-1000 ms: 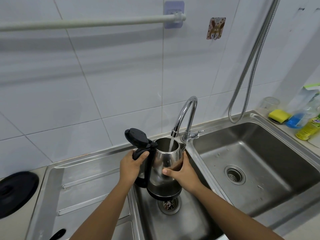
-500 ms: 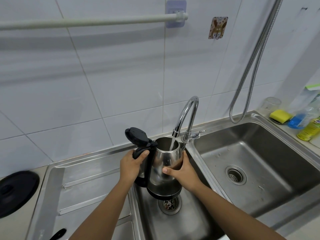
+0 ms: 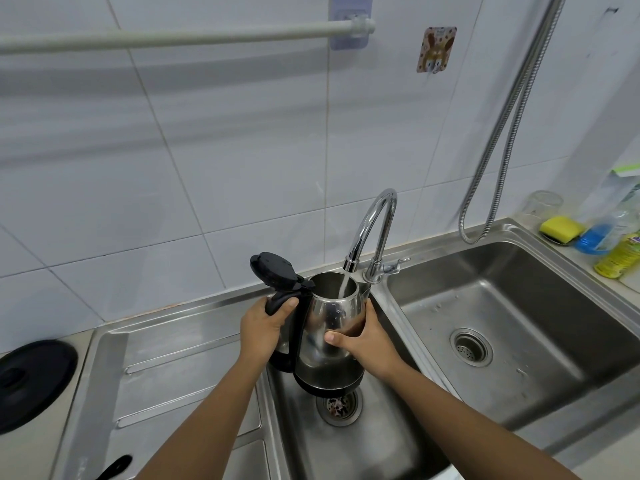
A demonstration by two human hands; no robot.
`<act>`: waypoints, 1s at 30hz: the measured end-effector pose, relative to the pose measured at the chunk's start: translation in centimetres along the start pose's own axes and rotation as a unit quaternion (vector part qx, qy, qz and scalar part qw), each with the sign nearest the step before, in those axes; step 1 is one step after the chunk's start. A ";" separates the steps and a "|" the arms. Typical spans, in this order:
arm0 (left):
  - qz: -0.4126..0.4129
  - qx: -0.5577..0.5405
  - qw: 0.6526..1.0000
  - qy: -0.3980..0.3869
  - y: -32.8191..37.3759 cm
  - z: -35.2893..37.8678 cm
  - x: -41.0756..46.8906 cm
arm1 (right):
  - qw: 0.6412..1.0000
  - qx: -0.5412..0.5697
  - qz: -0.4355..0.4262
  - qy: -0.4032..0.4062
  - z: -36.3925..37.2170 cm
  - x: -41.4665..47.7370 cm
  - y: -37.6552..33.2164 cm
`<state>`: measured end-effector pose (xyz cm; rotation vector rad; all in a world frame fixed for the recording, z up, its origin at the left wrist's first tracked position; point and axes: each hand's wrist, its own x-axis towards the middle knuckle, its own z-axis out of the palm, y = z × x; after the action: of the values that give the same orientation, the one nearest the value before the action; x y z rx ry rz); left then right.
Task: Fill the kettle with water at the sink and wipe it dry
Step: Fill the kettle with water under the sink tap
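Observation:
A steel kettle (image 3: 329, 317) with a black handle and base hangs over the small left sink basin (image 3: 367, 445), its black lid (image 3: 273, 270) flipped open. My left hand (image 3: 261, 327) grips the handle near the top. My right hand (image 3: 367, 339) wraps round the kettle's right side, thumb across the front. The chrome faucet (image 3: 375, 230) arches over the opening, and a stream of water runs from its spout into the kettle.
A larger sink basin (image 3: 519, 323) lies to the right. On the right ledge sit a yellow sponge (image 3: 561, 228), bottles (image 3: 616, 247) and a glass (image 3: 542, 202). A metal hose (image 3: 509, 133) hangs on the wall. Left are the drainboard (image 3: 166, 368) and a black round lid (image 3: 31, 382).
Hands and kettle stay in the same hold under the running water. Only the view has shifted slightly.

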<state>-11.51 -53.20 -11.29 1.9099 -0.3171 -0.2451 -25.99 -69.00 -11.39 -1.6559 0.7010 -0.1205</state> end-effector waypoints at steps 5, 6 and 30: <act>0.000 -0.002 1.000 0.002 0.0 -0.2 -0.2 | 1.000 0.001 -0.002 -0.002 0.1 0.0 0.1; 0.001 -0.004 1.000 0.000 0.0 -0.2 -0.2 | 1.000 0.002 -0.003 -0.003 0.1 -0.1 0.1; 0.019 -0.042 0.999 0.007 1.1 -0.7 -1.0 | 0.969 -0.176 -0.060 0.160 -6.5 2.8 1.0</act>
<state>-12.30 -52.64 -10.00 1.8194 -0.3299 -0.2167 -26.99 -76.07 -11.70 -2.0464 0.9031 -0.3740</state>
